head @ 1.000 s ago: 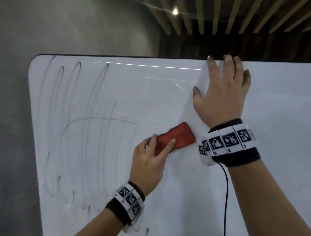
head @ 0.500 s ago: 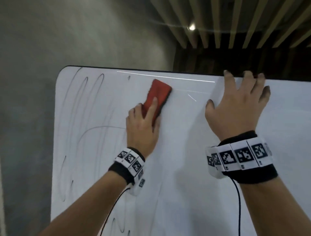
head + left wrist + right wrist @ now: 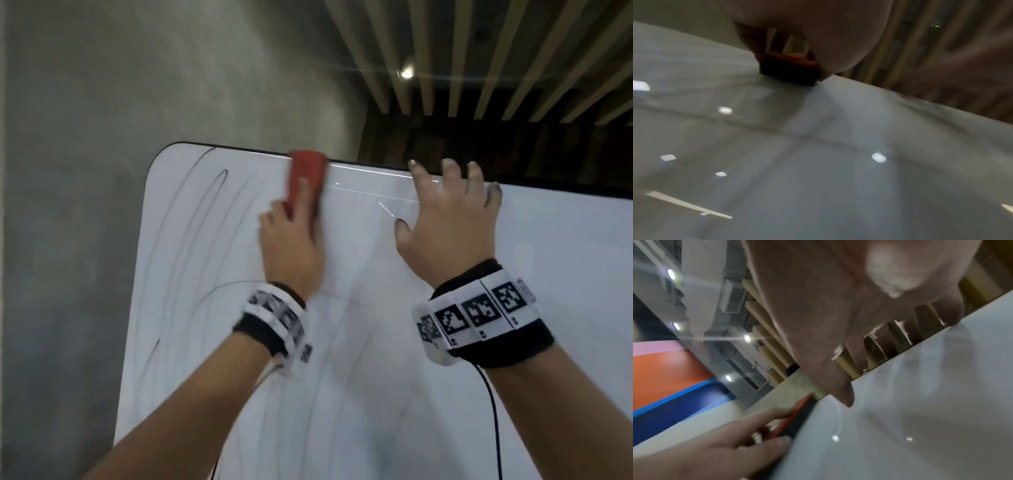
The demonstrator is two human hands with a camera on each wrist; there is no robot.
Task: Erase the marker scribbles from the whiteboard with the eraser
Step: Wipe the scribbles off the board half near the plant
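Left of the left hand's fingers, dark marker scribbles (image 3: pixel 191 246) loop down the whiteboard (image 3: pixel 376 394). Under those fingers (image 3: pixel 301 195) the red eraser (image 3: pixel 308 174) sits pressed flat against the board, its top end at the board's upper edge; the left hand (image 3: pixel 291 250) grips it, fingers curled over its back, thumb at its side. Right of the eraser and apart from it, the right hand (image 3: pixel 452 226) lies flat on the board, fingers (image 3: pixel 419 178) spread, tips reaching the top edge.
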